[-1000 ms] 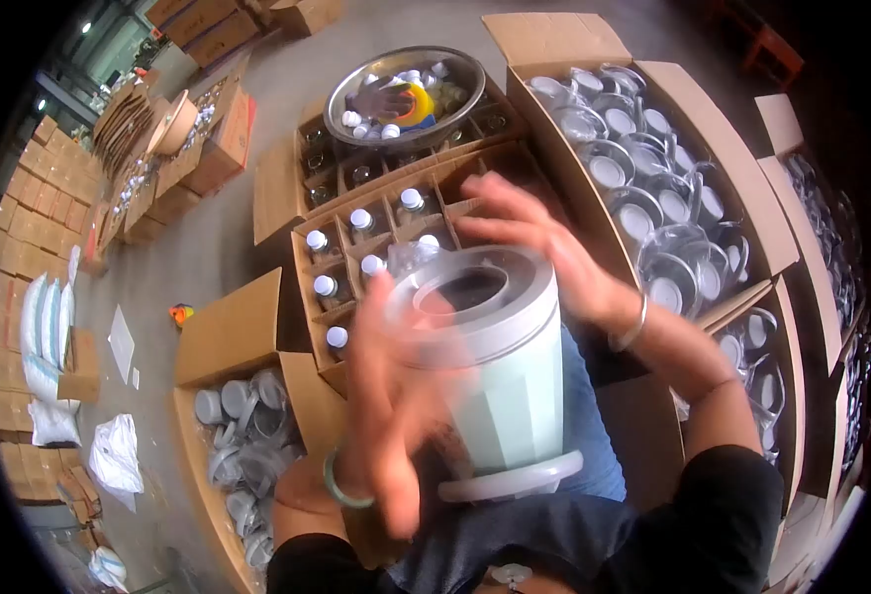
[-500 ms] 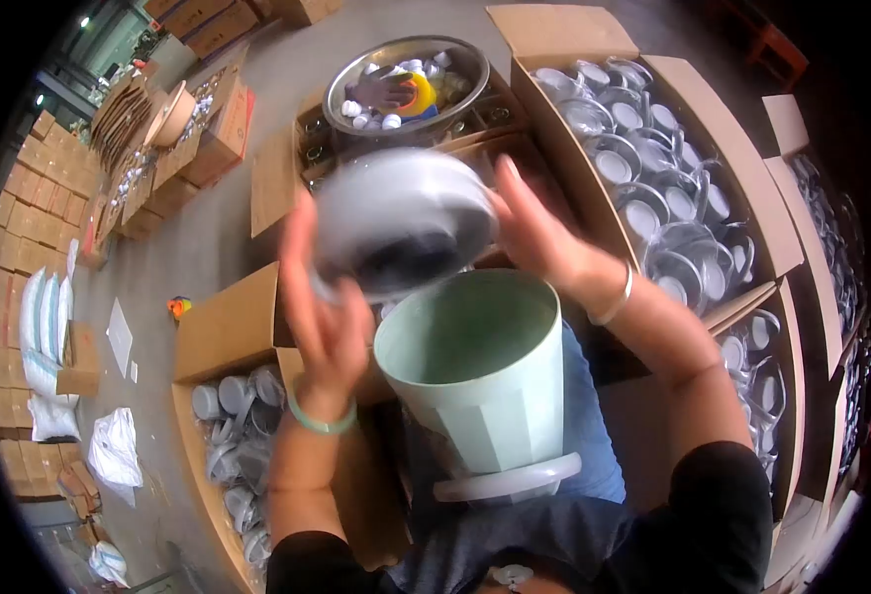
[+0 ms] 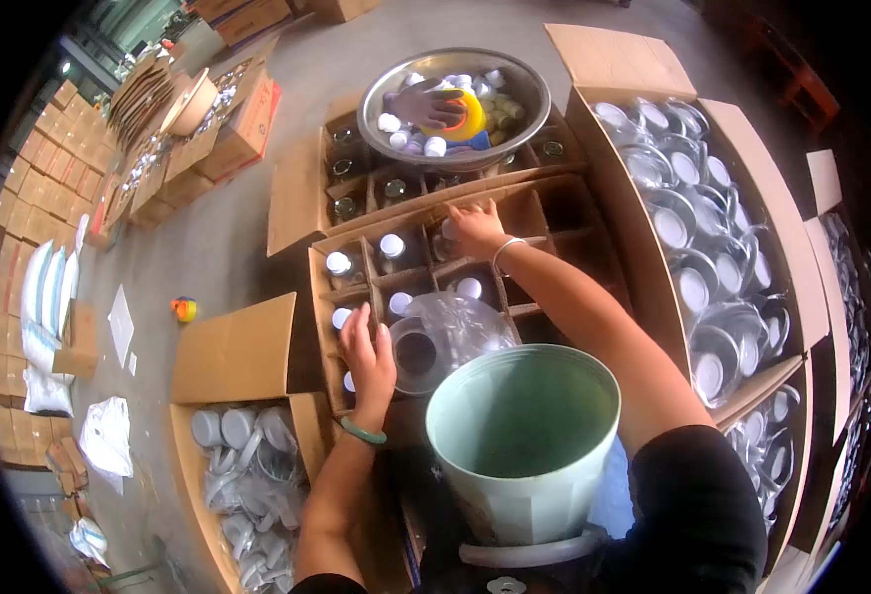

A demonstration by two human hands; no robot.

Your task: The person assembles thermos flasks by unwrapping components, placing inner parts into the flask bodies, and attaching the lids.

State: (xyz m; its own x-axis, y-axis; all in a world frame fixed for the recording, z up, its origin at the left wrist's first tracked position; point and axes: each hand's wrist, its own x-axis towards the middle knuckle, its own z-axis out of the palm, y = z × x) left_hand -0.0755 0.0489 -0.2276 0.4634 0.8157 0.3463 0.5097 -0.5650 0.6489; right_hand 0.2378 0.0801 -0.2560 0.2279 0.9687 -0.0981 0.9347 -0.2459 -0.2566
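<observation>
My right hand (image 3: 477, 230) reaches into a divided cardboard box (image 3: 539, 220), its fingers bent around the white cap of a bottle (image 3: 448, 230). My left hand (image 3: 368, 361) has its fingers stretched out and holds nothing. It lies beside a clear round plastic container (image 3: 416, 356) in a crinkled clear bag (image 3: 470, 332), which rests on top of the box. More white-capped bottles (image 3: 392, 247) stand in the compartments around both hands. A pale green bucket (image 3: 525, 445) stands close against my body, with nothing visible inside it.
A metal basin (image 3: 544, 94) with white caps, a glove (image 3: 426, 107) and a yellow tape roll (image 3: 468, 119) sits on another divided box behind. Cartons of clear plastic containers (image 3: 693, 203) stand at right, and another carton (image 3: 257, 515) at lower left. Stacked boxes line the far left.
Both hands have let go of the round plastic container, which now lies on the divided box. My right hand has moved forward to a bottle; my left hand has stayed near the container.
</observation>
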